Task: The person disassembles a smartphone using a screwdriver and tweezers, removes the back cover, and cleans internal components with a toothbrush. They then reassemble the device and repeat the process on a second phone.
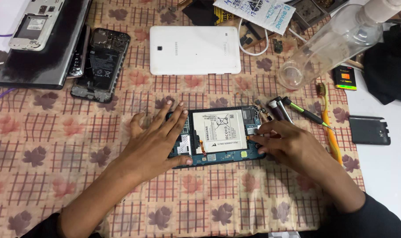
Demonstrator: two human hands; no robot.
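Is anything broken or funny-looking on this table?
Yes. The small tablet under the left hand and right hand has no back, so its battery and circuit boards show. The black phone at upper left is opened too.

Bright, even overhead light, slightly warm cast. Shadows soft and short under left hand [154, 139] and right hand [288, 145]. Mild glare on white tablet back cover [194, 50] and clear plastic bottle [337, 39]. Centre sharp; slight wide-angle stretch, softness toward corners.
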